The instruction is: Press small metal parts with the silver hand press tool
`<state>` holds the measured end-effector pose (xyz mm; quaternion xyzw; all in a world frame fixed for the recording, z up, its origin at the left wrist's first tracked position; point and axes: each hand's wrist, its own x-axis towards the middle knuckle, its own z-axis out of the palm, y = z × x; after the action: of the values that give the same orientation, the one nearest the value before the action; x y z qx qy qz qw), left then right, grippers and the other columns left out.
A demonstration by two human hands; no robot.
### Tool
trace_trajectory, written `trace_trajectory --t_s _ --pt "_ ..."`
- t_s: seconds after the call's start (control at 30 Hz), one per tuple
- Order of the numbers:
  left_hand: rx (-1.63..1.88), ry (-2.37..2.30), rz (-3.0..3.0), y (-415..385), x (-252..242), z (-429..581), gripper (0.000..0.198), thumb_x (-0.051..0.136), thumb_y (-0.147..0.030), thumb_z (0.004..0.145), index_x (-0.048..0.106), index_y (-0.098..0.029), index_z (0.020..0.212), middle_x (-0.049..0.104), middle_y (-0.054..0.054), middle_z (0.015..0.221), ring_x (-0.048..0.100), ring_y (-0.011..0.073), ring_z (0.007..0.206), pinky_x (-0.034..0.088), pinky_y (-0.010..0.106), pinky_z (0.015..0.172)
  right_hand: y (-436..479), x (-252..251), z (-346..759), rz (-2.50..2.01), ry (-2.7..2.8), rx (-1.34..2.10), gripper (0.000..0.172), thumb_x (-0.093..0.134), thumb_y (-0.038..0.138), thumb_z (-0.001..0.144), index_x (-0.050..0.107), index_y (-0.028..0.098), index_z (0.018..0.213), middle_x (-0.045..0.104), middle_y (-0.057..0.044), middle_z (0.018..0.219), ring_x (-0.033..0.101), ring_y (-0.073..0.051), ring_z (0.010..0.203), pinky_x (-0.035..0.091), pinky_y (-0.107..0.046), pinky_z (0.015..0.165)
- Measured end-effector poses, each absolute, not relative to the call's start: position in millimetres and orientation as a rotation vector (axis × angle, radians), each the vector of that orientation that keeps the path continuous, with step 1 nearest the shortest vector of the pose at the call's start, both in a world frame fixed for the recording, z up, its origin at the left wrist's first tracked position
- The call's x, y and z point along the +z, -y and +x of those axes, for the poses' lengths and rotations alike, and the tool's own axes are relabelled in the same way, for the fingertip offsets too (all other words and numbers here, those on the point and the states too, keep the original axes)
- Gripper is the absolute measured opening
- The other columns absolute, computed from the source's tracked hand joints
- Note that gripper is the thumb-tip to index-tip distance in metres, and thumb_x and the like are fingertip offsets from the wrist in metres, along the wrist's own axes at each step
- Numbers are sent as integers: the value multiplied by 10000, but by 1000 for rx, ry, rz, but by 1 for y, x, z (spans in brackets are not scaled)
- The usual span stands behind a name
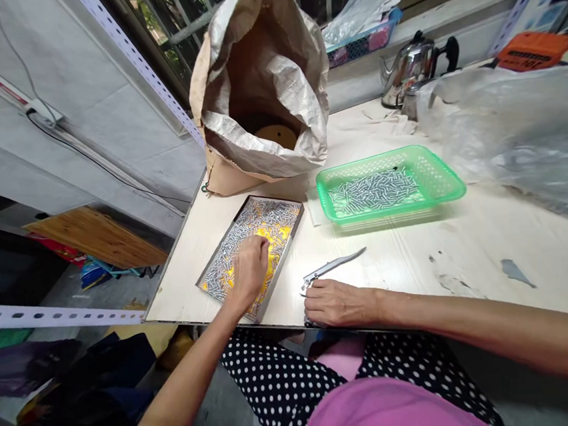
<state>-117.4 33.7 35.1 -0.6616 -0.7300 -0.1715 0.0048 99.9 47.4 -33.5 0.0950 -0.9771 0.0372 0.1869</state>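
My left hand (251,266) is over a shallow metal-rimmed tray (281,261) with a yellow bottom. Its fingers are closed in a pinch, and what they hold, if anything, is hidden. Many small silvery metal pins (234,241) lie scattered across this tray. Near the table's front edge, my right hand (340,302) is closed with its knuckles up, right against the jaw end of a grey metal lever tool (336,262). The lever's long handle points away to the right. I cannot make out what lies under the right fingers.
Behind the tray stands a large open paper sack (262,88). A green plastic basket (445,187) holds more metal pins. At the back are a steel kettle (413,66), an orange object (532,50) and a clear plastic bag (522,130). A grey scrap (516,271) lies at right.
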Motion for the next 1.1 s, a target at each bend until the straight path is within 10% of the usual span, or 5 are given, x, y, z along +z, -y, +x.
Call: trace_trajectory --t_s 0.13,0.37,0.77,1.1 --pt "-1041 2350 -2125 35 38 -70 110 463 -230 971 559 -188 939 679 2 800 657 130 660 512 236 621 -38 -12 91 59 2993 188 172 484 122 943 631 131 853 638 -64 856 572 -189 797 368 -333 688" --pt "-1186 1661 -2410 114 6 -34 194 506 -51 917 544 -163 1070 694 112 1066 673 169 1002 568 285 868 -50 27 65 -467 3328 663 204 544 186 885 711 128 988 708 -133 1016 660 -215 872 431 -287 649" --pt "-687 1491 -2692 85 -36 -22 128 425 -86 962 542 -130 989 599 162 1325 382 265 1403 504 409 1070 -92 17 97 -694 3324 676 212 579 206 799 753 198 920 732 -88 956 657 -209 856 375 -251 586" --pt "-644 1470 -2625 77 -37 -19 137 416 -121 972 549 -129 1005 622 159 1291 520 269 1290 563 423 974 -82 -15 127 -598 2909 814 228 484 221 932 702 157 919 660 -76 931 590 -160 792 371 -241 646"
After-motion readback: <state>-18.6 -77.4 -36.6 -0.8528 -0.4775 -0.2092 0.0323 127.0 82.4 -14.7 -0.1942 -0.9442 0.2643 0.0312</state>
